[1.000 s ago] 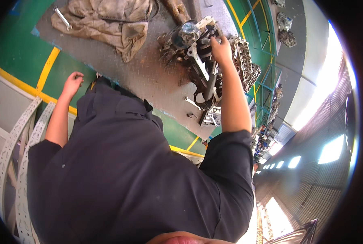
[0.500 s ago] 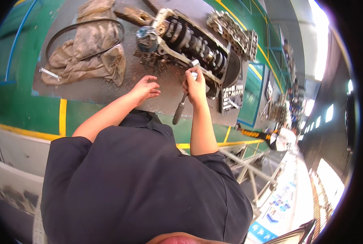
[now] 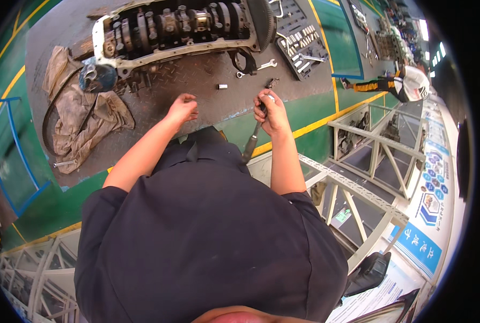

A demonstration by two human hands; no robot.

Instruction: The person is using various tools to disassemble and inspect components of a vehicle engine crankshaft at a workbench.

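My right hand (image 3: 273,113) is closed round a ratchet wrench (image 3: 252,141), its dark grip slanting down toward my body. Part of the tool's upper end is hidden by my fingers, and a small dark piece (image 3: 273,83) shows just beyond them. My left hand (image 3: 183,109) hovers over the near part of the metal-topped table (image 3: 159,81), fingers loosely bent and apart, holding nothing. Between the hands, a little farther off, a short shiny socket (image 3: 221,86) lies on its side. An engine block (image 3: 175,54) with its crankshaft (image 3: 167,22) exposed stands beyond them.
A combination wrench (image 3: 257,68) lies by the block near a socket tray (image 3: 304,48). On the left are a crumpled brown cloth (image 3: 70,91), a black belt (image 3: 49,113) and a bolt (image 3: 65,163). Another person (image 3: 399,84) is farther off at right.
My view has turned, so the block appears farther left and higher. My right hand has drawn away from the block's near edge with the ratchet wrench. The left hand stays open.
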